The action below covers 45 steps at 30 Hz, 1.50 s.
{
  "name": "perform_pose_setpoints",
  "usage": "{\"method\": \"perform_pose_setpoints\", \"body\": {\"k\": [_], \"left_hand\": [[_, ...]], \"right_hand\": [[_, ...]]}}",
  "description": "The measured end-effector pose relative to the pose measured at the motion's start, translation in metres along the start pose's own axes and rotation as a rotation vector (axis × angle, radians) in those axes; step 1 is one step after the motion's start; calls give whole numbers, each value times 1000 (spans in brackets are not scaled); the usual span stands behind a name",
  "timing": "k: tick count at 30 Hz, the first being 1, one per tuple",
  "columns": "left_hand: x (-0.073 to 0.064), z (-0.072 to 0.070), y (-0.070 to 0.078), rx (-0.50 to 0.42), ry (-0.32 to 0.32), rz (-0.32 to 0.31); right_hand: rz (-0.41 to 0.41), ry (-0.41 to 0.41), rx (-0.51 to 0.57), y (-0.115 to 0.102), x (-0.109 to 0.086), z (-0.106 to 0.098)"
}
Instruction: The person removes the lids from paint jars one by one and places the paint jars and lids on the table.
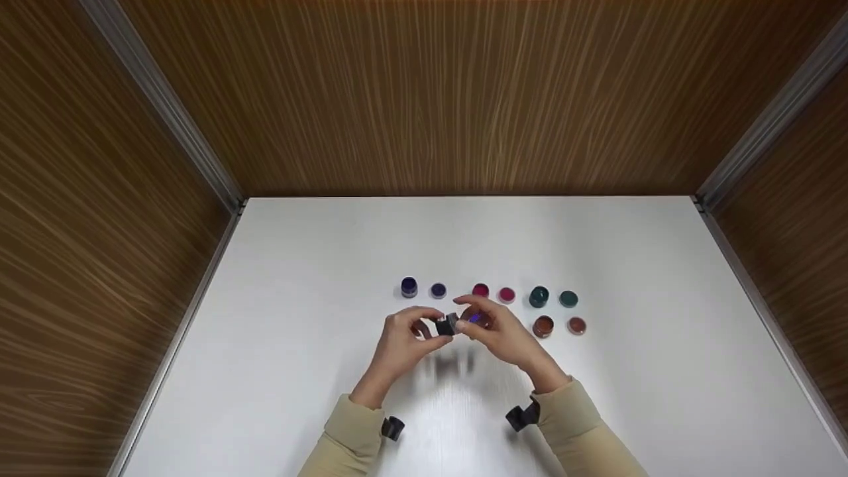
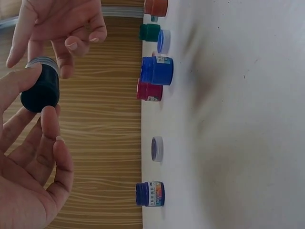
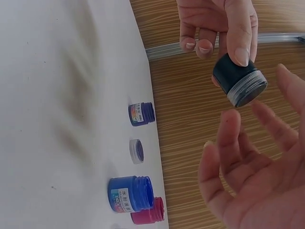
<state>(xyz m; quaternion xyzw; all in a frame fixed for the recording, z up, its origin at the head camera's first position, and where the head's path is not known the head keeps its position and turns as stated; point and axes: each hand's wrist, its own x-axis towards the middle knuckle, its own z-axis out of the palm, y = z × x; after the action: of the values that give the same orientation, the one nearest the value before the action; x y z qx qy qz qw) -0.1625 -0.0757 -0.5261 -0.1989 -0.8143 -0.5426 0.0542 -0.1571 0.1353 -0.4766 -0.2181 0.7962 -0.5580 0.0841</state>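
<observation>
My left hand [image 1: 401, 339] holds a small dark paint jar [image 1: 444, 325] between thumb and fingertips, tilted and raised over the white table. A translucent ribbed lid [image 3: 249, 87] is on its mouth, facing my right hand [image 1: 501, 333]. The right wrist view shows the right fingers [image 3: 231, 136] spread and curved around the lid's end, with a gap to it. Behind the right hand, partly hidden in the head view, an uncapped blue jar [image 2: 162, 71] stands with its blue lid [image 2: 163, 42] beside it.
Beyond the hands stand uncapped jars, each with its lid to the right: purple [image 1: 409, 287], magenta [image 1: 480, 289], green [image 1: 538, 297] and brown [image 1: 543, 326]. Wood-grain panels [image 1: 464, 99] wall the white table [image 1: 285, 278] at the back and sides.
</observation>
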Motion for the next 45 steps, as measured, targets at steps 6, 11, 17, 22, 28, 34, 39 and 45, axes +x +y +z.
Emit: {"method": "perform_pose_setpoints", "body": {"k": [6,11,17,22,28,34,39,45], "left_hand": [[0,1,1,3,2,4],[0,0,1,-24,-8,-20],[0,0,-1,-37,-9,-22],[0,2,0,-40,-3,-19],[0,3,1,-44,1,-36],[2,1,10,-70,22,-35],[3,5,0,-74,51,4],[3,5,-3,-81,45,20]], "right_hand": [[42,4,6,1,2,3],[33,-20,13,2,1,2],[10,-31,7,2,-1,0],[39,8,-1,0,0,2],[52,15,5,-2,0,2],[23,-10,10,20,3,0],[24,28,-5,37,6,2],[59,26,-18,36,7,2]]}}
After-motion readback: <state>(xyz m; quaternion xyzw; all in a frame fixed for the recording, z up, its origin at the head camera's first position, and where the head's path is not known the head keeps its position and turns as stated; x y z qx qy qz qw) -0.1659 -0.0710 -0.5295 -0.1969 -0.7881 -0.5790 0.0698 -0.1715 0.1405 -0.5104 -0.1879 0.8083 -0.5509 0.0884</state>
